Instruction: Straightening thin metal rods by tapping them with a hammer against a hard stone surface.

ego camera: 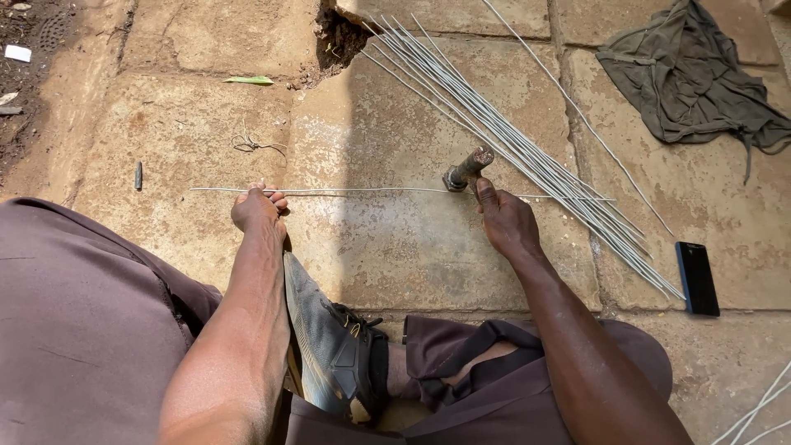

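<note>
- Two hands are seen over stone paving.
- Left hand: closed, a thin wire rod is pinned flat.
- Right hand: wrapped around a hammer, resting on the rod.
- Rod bundle, phone, cloth: laid nearby.

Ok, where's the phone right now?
In the head view the black phone lies flat on the stone paving at the far right, just past the lower end of the bundle of metal rods, beyond the right hand.

Outdoor work yard, ground-level: cracked paving slabs w/ bare dirt at edge, bundle of cut metal rods laid out, cloth dropped on slabs, direct sun
</note>
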